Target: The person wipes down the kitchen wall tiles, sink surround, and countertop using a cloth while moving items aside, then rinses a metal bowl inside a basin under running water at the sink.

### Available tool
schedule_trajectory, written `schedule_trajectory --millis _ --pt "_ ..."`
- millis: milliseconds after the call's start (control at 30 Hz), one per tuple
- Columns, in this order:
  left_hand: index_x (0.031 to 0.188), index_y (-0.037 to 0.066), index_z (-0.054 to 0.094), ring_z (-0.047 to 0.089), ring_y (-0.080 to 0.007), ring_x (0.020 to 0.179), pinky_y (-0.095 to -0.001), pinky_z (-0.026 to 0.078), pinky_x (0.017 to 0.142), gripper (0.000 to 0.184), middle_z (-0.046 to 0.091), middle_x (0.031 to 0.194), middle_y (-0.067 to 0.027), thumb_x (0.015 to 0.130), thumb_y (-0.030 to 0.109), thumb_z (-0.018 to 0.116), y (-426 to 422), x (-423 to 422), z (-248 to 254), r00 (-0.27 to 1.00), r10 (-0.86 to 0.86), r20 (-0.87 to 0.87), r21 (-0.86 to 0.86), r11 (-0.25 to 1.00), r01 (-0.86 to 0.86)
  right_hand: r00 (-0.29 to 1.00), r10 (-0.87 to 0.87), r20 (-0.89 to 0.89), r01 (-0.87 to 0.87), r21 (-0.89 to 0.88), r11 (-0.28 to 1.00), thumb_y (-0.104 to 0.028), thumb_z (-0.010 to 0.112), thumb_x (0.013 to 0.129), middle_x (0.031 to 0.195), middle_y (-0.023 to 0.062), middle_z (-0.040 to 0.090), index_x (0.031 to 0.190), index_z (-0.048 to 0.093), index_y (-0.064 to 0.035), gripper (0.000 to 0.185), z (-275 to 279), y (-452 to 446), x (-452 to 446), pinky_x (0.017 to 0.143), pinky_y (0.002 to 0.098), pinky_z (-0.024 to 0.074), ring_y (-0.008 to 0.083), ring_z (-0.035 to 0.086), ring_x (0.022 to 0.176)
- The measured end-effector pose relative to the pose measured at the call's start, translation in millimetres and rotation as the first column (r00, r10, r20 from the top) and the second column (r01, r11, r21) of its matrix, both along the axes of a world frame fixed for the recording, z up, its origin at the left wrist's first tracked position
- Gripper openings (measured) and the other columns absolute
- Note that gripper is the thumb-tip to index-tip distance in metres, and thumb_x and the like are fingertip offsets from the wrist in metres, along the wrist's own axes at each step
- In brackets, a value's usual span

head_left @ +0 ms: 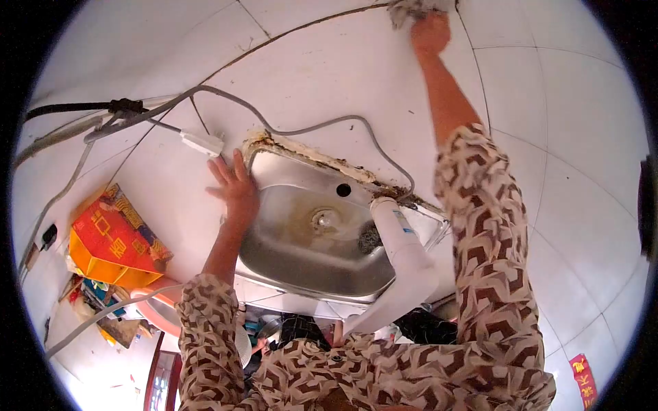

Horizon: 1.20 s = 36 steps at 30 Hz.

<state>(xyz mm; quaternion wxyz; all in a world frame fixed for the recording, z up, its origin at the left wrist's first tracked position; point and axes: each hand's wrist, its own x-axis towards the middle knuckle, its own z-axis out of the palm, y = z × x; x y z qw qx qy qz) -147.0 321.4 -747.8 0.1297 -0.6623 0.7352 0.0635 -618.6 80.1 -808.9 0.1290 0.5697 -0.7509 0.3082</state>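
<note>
My right hand [430,34] is stretched far up to the top of the view, closed around a crumpled grey rag [410,9] against the white tiled surface. The rag is partly cut off by the frame's edge. My left hand [236,190] lies with fingers spread at the left rim of a stainless steel sink [281,257]. Brownish residue shows around the sink's drain, and a dark scrubbing pad [370,238] lies inside on the right. A white plastic pipe [397,229] crosses the sink's right side.
Crumbling, stained sealant [329,161] runs along the sink's back edge. A grey cable [301,131] loops behind it, and a white plug-like block [203,142] sits near my left fingers. At left stands a red and orange box [116,236]. A red paper strip [583,380] hangs lower right.
</note>
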Motion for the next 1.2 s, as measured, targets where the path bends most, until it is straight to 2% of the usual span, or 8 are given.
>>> schedule_trajectory --millis 267,367,600,633,900,1000,1100,1200 --pt "0.147 0.014 0.014 0.005 -0.0520 0.136 -0.0808 0.020 0.082 0.070 0.009 0.146 -0.0324 0.086 0.013 0.049 1.6 -1.2 5.3 0.997 0.021 -0.072 0.014 1.000 -0.020 0.563 0.700 0.438 -0.793 0.050 0.607 0.002 0.051 0.077 0.127 0.0130 0.055 0.113 0.060 -0.0035 0.038 43.8 81.0 148.7 0.104 0.0363 0.0355 0.0273 0.049 0.120" --pt "0.147 0.014 0.013 0.005 -0.0523 0.135 -0.0811 0.018 0.082 0.071 0.008 0.146 -0.0322 0.085 0.011 0.049 3.2 0.2 -1.3 0.998 0.027 -0.062 0.000 1.000 -0.027 0.649 0.472 0.597 -0.650 0.111 0.752 -0.001 0.044 0.088 0.124 0.0105 0.056 0.119 0.057 -0.0057 0.034 47.5 82.2 68.9 0.101 0.0333 0.0377 0.0238 0.051 0.117" --pt "0.147 0.015 0.012 0.004 -0.0526 0.135 -0.0817 0.019 0.081 0.074 0.009 0.146 -0.0326 0.084 0.008 0.049 -0.7 -2.6 8.0 0.996 0.025 -0.083 0.034 0.999 -0.022 0.964 0.073 -0.255 -0.104 -0.110 0.988 -0.006 0.049 0.080 0.093 0.0146 0.063 0.097 0.061 -0.0025 0.021 -7.4 30.8 24.9 0.075 0.0414 0.0489 0.0341 0.060 0.086" --pt "0.147 0.015 0.012 0.004 -0.0526 0.135 -0.0816 0.019 0.081 0.074 0.008 0.146 -0.0325 0.084 0.007 0.050 -0.7 -2.4 2.7 0.998 0.011 -0.068 -0.015 1.000 -0.012 0.986 0.085 0.144 -0.108 0.164 0.981 -0.012 0.056 0.075 0.118 0.0140 0.059 0.111 0.061 -0.0070 0.037 4.4 37.7 81.9 0.097 0.0474 0.0349 0.0321 0.048 0.117" --pt "0.147 0.015 0.012 0.002 -0.0523 0.136 -0.0813 0.020 0.082 0.081 -0.001 0.148 -0.0312 0.079 0.004 0.055 -1.5 -3.4 12.3 0.997 0.041 -0.067 0.075 0.996 -0.036 0.456 0.868 0.195 -0.890 0.068 0.452 -0.006 0.051 0.080 0.127 0.0108 0.054 0.114 0.063 -0.0154 0.038 50.6 87.6 183.3 0.099 0.0360 0.0405 0.0288 0.052 0.116" --pt "0.146 0.014 0.014 -0.001 -0.0524 0.135 -0.0818 0.019 0.083 0.083 -0.003 0.148 -0.0308 0.077 0.001 0.057 -9.4 -7.9 17.3 0.995 0.068 -0.071 0.095 0.994 -0.061 0.607 0.522 0.599 -0.746 0.204 0.634 -0.001 0.044 0.083 0.127 0.0111 0.055 0.117 0.060 -0.0102 0.039 40.1 95.3 77.6 0.100 0.0351 0.0396 0.0276 0.051 0.118" --pt "0.146 0.013 0.015 0.002 -0.0526 0.135 -0.0819 0.019 0.083 0.085 -0.002 0.148 -0.0310 0.075 0.001 0.059 -4.2 -7.7 16.0 0.996 0.036 -0.076 0.067 0.997 -0.031 0.992 0.100 -0.075 -0.068 0.352 0.933 -0.001 0.048 0.079 0.121 0.0150 0.058 0.122 0.056 -0.0085 0.044 39.8 100.7 29.7 0.095 0.0379 0.0441 0.0303 0.052 0.114" --pt "0.146 0.013 0.016 0.003 -0.0531 0.135 -0.0819 0.020 0.082 0.086 -0.001 0.148 -0.0310 0.073 0.001 0.060 -3.7 -6.9 17.4 0.997 0.041 -0.061 0.057 0.998 -0.037 0.984 0.176 0.002 -0.170 0.262 0.950 0.001 0.047 0.079 0.114 0.0164 0.059 0.122 0.055 -0.0081 0.045 28.2 82.2 96.5 0.086 0.0418 0.0476 0.0337 0.056 0.104"
